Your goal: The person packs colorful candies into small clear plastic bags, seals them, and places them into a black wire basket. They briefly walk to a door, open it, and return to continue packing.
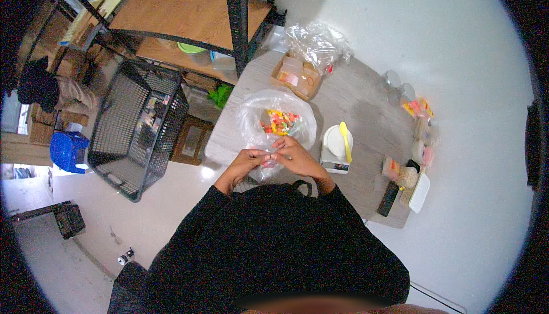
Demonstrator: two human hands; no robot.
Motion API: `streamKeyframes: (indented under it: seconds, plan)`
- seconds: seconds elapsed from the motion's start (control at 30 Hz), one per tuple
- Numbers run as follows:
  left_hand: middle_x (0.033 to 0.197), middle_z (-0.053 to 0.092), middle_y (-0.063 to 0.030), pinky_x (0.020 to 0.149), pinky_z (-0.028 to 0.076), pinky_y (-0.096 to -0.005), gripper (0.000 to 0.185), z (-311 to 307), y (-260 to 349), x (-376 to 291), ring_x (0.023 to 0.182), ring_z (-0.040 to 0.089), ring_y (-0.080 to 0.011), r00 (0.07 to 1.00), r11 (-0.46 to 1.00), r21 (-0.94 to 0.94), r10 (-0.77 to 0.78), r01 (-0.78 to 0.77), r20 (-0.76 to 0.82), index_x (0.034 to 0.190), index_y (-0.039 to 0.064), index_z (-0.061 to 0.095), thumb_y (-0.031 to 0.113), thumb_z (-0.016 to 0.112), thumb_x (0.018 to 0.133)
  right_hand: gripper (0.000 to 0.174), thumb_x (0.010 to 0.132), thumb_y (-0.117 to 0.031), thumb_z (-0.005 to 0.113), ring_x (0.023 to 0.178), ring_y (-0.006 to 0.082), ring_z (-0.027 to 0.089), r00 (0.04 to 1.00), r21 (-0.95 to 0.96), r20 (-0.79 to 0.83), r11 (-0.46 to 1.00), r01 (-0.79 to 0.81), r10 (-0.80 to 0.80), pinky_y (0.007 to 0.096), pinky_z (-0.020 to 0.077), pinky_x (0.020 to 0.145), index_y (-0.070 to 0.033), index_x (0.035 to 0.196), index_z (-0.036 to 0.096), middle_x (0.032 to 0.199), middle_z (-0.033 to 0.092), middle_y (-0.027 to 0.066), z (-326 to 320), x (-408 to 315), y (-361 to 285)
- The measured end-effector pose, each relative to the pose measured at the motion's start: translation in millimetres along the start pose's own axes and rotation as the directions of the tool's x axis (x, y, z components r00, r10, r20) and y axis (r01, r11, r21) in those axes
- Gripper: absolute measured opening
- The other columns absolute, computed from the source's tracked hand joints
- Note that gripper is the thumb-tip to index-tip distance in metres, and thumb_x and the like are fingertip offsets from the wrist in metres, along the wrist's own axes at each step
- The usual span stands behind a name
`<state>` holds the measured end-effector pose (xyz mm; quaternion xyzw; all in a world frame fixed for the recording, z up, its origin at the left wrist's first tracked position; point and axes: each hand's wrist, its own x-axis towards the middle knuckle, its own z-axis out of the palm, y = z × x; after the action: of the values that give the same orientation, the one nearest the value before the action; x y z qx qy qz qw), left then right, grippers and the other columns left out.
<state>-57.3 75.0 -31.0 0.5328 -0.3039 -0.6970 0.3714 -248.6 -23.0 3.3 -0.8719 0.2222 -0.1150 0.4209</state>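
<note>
My left hand and my right hand meet at the table's near edge, fingertips pinching the top of a small clear plastic bag. Something pink and red shows inside that bag; the fingers hide part of it. Just beyond my hands, a large translucent plastic bag lies spread wide, holding colourful small pieces that look like sweets, in red, orange, yellow and green. To the right stands a white kitchen scale with a round white top, and a yellow plastic spoon rests across it.
A cardboard box and crumpled clear plastic occupy the table's far end. Jars, packets and a black box line the right edge by the wall. Leftward are a shelf rack, a grey plastic basket and a blue stool.
</note>
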Motion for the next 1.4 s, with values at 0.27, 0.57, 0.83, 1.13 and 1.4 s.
streamKeyframes:
  seconds: [0.27,0.57,0.83,1.13,1.4]
  plan:
    - [0.090,0.066,-0.0023,0.080,0.045,-0.0251,0.025,-18.1,10.0,6.5,0.085,0.058,-0.0111,0.999,0.986,-0.161,0.048,-0.052,-0.024,0.101,0.001,0.067,0.023,0.062,0.088,0.021,0.087,-0.020,0.056,0.087,0.0310,0.060,0.931,-0.305,-0.325,0.914,-0.269,0.165,0.0381,0.0475,0.077,-0.002,0.091,0.067,0.091,0.060,0.0181,11.6,53.5,53.2]
    - [0.087,0.066,-0.0031,0.072,0.047,-0.0227,0.024,-32.3,31.6,9.3,0.076,0.058,-0.0088,0.995,0.983,-0.185,-0.032,0.013,-0.097,0.100,0.000,0.066,0.021,0.062,0.089,0.029,0.087,-0.026,0.051,0.061,0.0339,0.064,0.886,-0.547,-0.258,0.698,-0.462,0.385,0.0445,0.0495,0.058,-0.006,0.075,0.068,0.067,0.064,0.0163,31.1,84.9,95.2]
    - [0.086,0.067,-0.0046,0.071,0.048,-0.0225,0.021,-37.3,30.1,24.6,0.077,0.060,-0.0098,0.992,0.988,-0.148,0.020,-0.038,-0.126,0.095,-0.001,0.067,0.016,0.069,0.083,0.015,0.086,-0.016,0.058,0.082,0.0287,0.065,0.862,-0.145,-0.374,0.897,-0.418,0.341,0.0363,0.0505,0.069,-0.003,0.086,0.065,0.089,0.065,0.0175,19.1,61.9,66.1]
    - [0.085,0.067,-0.0038,0.070,0.047,-0.0211,0.022,-18.5,38.9,25.6,0.075,0.059,-0.0084,0.990,0.992,-0.044,0.117,-0.121,-0.081,0.096,-0.002,0.067,0.014,0.071,0.081,0.015,0.080,-0.001,0.062,0.098,0.0199,0.058,0.958,0.212,-0.256,0.974,-0.075,0.130,0.0290,0.0478,0.079,-0.003,0.095,0.065,0.102,0.060,0.0090,-23.6,24.6,-0.7]
    - [0.087,0.067,-0.0025,0.073,0.045,-0.0226,0.027,5.2,34.0,9.8,0.080,0.059,-0.0100,0.989,0.991,-0.036,0.129,-0.127,0.065,0.100,0.001,0.067,0.023,0.067,0.084,0.019,0.078,0.002,0.062,0.094,0.0248,0.058,0.987,0.089,-0.161,0.996,0.019,-0.004,0.0321,0.0452,0.085,-0.002,0.096,0.065,0.101,0.056,0.0096,-34.8,7.8,-23.6]
